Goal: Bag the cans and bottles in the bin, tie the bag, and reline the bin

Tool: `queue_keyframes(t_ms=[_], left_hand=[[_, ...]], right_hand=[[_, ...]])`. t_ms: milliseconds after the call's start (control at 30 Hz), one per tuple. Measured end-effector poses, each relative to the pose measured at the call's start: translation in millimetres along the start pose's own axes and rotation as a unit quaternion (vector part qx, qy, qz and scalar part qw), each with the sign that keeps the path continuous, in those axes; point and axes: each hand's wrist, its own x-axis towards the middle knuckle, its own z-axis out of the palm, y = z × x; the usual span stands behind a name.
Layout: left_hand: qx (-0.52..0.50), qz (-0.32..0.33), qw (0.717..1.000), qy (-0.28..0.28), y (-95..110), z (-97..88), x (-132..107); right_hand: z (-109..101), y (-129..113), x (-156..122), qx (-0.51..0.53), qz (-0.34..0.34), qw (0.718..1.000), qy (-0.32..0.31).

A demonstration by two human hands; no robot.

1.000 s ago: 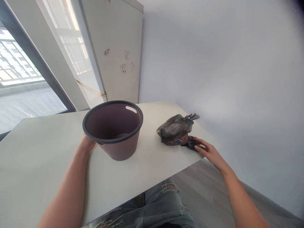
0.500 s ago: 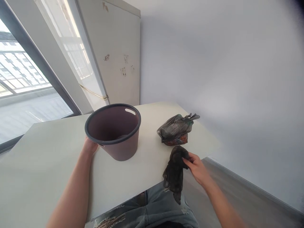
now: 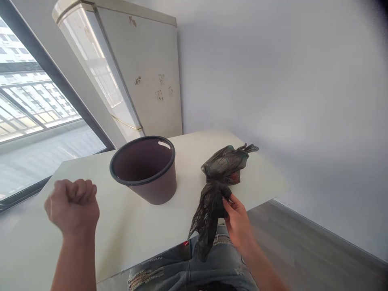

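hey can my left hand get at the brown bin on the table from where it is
Probably yes. The left hand is a raised fist, apart from the bin and to its left, and nothing visible stands between them. It would likely have to open before gripping.

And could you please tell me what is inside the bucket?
The bucket shows its dark inner wall and a handle slot near the top. Its near side and shadow obscure the bottom, so anything there cannot be seen.
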Motion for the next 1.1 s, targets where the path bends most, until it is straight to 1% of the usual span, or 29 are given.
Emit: queue_keyframes(t_ms=[33,67,100,133,167,233,267,333,367,433,500,600,767,867,933,1000,1100], left_hand=[[-0.014,-0.002,1.000,-0.012,12.7,2.3,-18.6],[0.015,-0.030,0.997,-0.071,23.0,5.3,-39.1],[0.075,-0.076,0.978,-0.181,30.9,9.1,-60.5],[0.132,-0.122,0.935,-0.304,36.7,13.3,-81.4],[0.167,-0.153,0.903,-0.364,40.8,17.6,-100.7],[0.215,-0.170,0.869,-0.413,45.9,24.8,-130.7],[0.231,-0.177,0.860,-0.419,48.1,26.8,-140.2],[0.252,-0.171,0.855,-0.419,53.7,26.7,-148.8],[0.259,-0.164,0.857,-0.414,57.3,24.5,-149.0],[0.273,-0.146,0.862,-0.401,65.4,17.0,-145.0],[0.291,-0.137,0.867,-0.381,72.6,7.2,-139.8],[0.320,-0.134,0.873,-0.343,78.4,-7.3,-135.2],[0.317,-0.138,0.893,-0.287,78.1,-25.0,-130.7],[0.307,-0.142,0.905,-0.259,78.6,-32.0,-125.4],[0.289,-0.163,0.907,-0.258,79.9,-34.8,-121.8],[0.269,-0.201,0.905,-0.261,80.9,-36.1,-119.3],[0.235,-0.257,0.900,-0.261,81.7,-36.1,-116.9]], right_hand=[[6.0,0.2,-3.0,0.005,0.002,1.000,-0.008],[13.4,1.2,-6.3,0.008,0.003,1.000,-0.022],[21.8,3.0,-10.2,0.010,0.000,0.999,-0.043],[30.8,5.5,-14.8,0.008,-0.005,0.998,-0.068],[40.1,8.5,-20.2,0.000,-0.011,0.995,-0.095],[57.4,15.3,-33.0,-0.030,-0.024,0.987,-0.156],[64.7,18.6,-39.8,-0.048,-0.029,0.981,-0.187],[75.1,23.7,-52.5,-0.081,-0.034,0.967,-0.240],[78.0,25.1,-57.6,-0.093,-0.037,0.961,-0.258],[79.7,25.1,-65.0,-0.098,-0.045,0.957,-0.268],[77.2,21.1,-68.7,-0.086,-0.040,0.962,-0.255],[69.5,11.0,-70.4,-0.058,-0.015,0.971,-0.231],[53.7,-2.1,-66.1,0.006,0.013,0.976,-0.219],[42.7,-4.7,-59.4,0.035,0.033,0.981,-0.188],[36.3,-5.3,-55.1,0.034,0.052,0.985,-0.163],[31.8,-5.1,-52.0,0.029,0.069,0.988,-0.133],[29.4,-4.5,-49.9,0.027,0.074,0.993,-0.088]])
